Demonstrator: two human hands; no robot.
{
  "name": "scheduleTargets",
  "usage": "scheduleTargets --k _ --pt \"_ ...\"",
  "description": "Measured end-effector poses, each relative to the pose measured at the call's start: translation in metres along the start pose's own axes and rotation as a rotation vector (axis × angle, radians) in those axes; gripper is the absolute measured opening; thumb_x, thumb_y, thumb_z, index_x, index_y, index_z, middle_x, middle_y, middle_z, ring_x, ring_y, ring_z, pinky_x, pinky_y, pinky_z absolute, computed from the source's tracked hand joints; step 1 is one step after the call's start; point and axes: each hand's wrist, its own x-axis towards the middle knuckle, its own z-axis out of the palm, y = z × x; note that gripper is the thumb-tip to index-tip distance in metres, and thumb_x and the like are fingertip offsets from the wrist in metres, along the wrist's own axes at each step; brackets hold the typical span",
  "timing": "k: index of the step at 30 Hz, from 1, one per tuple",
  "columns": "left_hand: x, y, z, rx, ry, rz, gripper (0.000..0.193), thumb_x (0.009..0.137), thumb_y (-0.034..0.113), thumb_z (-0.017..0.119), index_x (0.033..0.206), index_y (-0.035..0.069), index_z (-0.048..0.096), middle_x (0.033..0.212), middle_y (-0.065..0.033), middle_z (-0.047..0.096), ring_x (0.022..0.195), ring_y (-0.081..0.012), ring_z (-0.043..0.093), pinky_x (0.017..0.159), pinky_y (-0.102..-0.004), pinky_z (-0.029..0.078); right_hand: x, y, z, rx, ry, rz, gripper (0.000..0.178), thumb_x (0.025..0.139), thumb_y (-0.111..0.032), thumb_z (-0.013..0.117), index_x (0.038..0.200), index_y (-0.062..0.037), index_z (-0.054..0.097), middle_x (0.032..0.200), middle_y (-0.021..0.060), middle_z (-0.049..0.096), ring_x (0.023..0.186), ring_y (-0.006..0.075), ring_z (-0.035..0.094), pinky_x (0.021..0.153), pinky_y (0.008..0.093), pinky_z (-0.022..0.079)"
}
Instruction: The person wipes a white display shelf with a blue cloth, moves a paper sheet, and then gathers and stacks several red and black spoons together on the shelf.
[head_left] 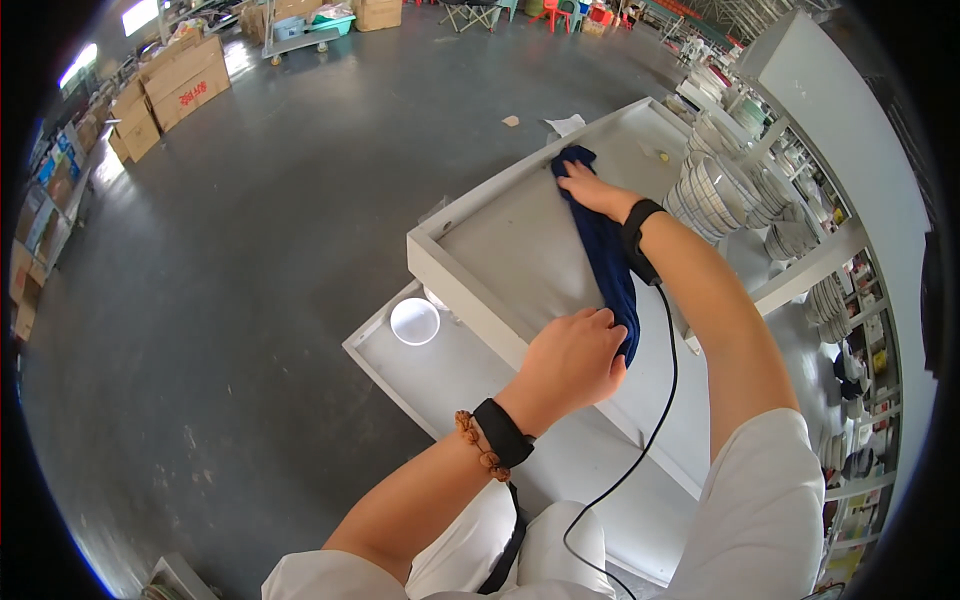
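A dark navy cloth (603, 245) lies stretched in a long strip across the upper grey-white shelf board (510, 235). My left hand (572, 358) is closed around its near end, at the board's front edge. At the far end, my right hand (594, 190) grips the cloth and presses it against the surface, its fingers partly hidden in the folds. Both wrists wear black bands, and a beaded bracelet (482, 447) sits beside the left one. From the right wristband (640, 240) a black cable hangs down.
Stacked checked bowls (712, 195) stand at the board's right, beside shelves of more dishes. A white cup-like container (415, 322) sits on the lower shelf board (388, 350). The raised rim (455, 295) edges the upper board. Cardboard boxes (185, 85) stand far left.
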Motion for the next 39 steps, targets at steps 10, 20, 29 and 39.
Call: scheduleTargets --k 10,20,29,39 --pt "0.004 0.004 0.006 -0.038 -0.076 0.027 0.012 0.071 0.018 0.068 0.082 0.013 0.068 0.078 -0.0010 0.064 0.075 -0.0241 0.062 0.062 -0.0375 0.051 -0.070 -0.073 0.039 -0.319 0.127 -0.671 0.034 0.087 -0.024 0.048 0.107 0.0016 0.062 0.132 0.0300 0.042 0.118 0.0452 0.041 0.101 0.0490 0.034" --pt "0.002 0.004 0.007 -0.022 0.059 0.120 0.030 0.069 0.036 0.076 0.092 0.018 0.074 0.085 -0.0060 0.069 0.080 -0.0262 0.065 0.071 -0.0380 0.052 -0.129 -0.151 0.015 0.370 -0.455 -0.496 0.062 0.090 -0.011 0.039 0.150 -0.0175 0.024 0.151 0.0152 0.032 0.140 0.0292 0.027 0.111 0.0360 0.023" --pt "-0.003 0.017 0.011 -0.098 -0.002 0.196 0.017 0.079 0.027 0.070 0.092 0.015 0.073 0.085 -0.0077 0.069 0.078 -0.0277 0.066 0.069 -0.0362 0.052 -0.164 -0.130 -0.004 0.204 -0.592 -0.428 0.068 0.088 -0.005 0.042 0.149 -0.0310 0.026 0.141 0.0172 0.046 0.126 0.0336 0.045 0.101 0.0393 0.034" --pt "-0.030 0.154 0.082 -0.268 -0.242 0.434 0.013 0.082 0.015 0.060 0.089 0.005 0.064 0.079 -0.0075 0.060 0.075 -0.0278 0.061 0.066 -0.0381 0.049 -0.315 -0.029 0.014 0.323 -0.468 -0.573 0.062 0.084 0.006 0.041 0.143 -0.0158 0.039 0.153 0.0171 0.026 0.143 0.0330 0.020 0.115 0.0421 0.018"
